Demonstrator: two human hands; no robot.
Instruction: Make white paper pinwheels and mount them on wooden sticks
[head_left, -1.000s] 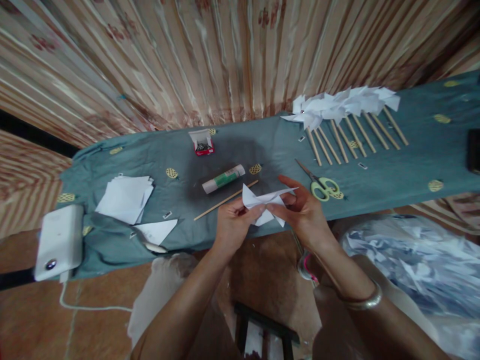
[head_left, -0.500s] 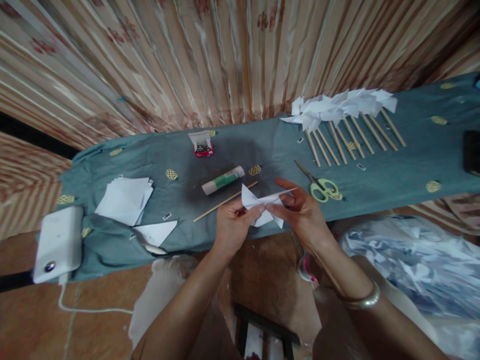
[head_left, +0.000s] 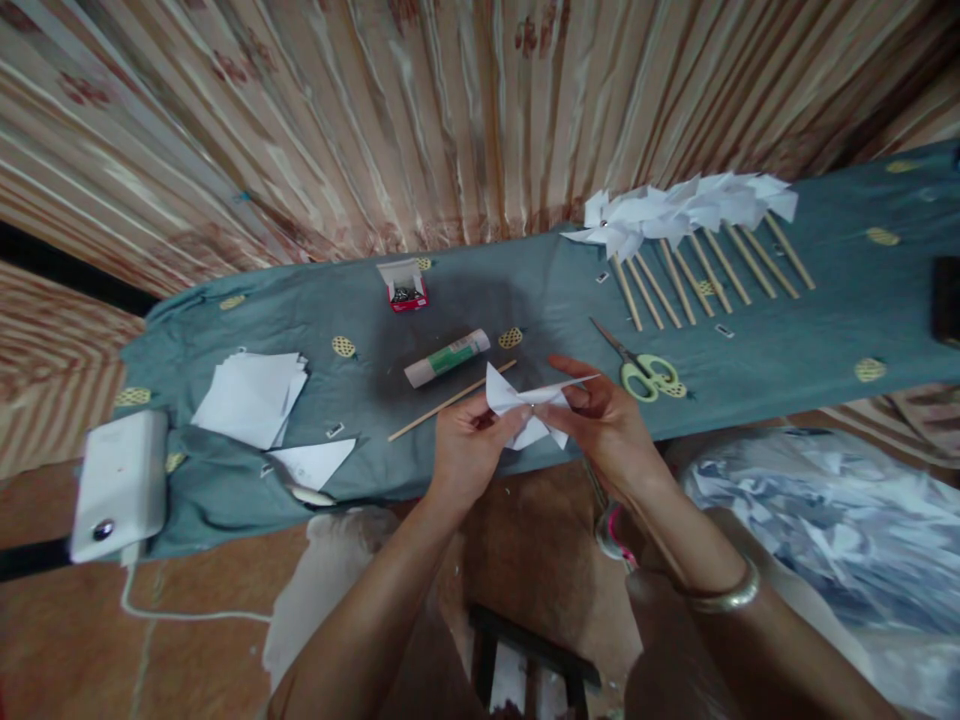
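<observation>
Between my two hands is a white paper pinwheel, its blades folded toward a small shiny pin at the centre. My left hand pinches its left side, thumb near the middle. From the right, my right hand grips the other side, thumb close to the pin and the index finger raised off the paper. A thin wooden stick lies on the cloth just beyond my left hand. Behind it rests a green and white glue stick. Scissors with light green handles lie right of my right hand.
Several finished pinwheels on sticks line the table's back right. A small red box of pins stands open at the back. Paper squares are stacked left, near a white power bank. A plastic bag of folded paper sits lower right.
Both hands keep nearly the same hold on the pinwheel. The pin at its centre shows a little more clearly now, and the whole view has shifted slightly.
</observation>
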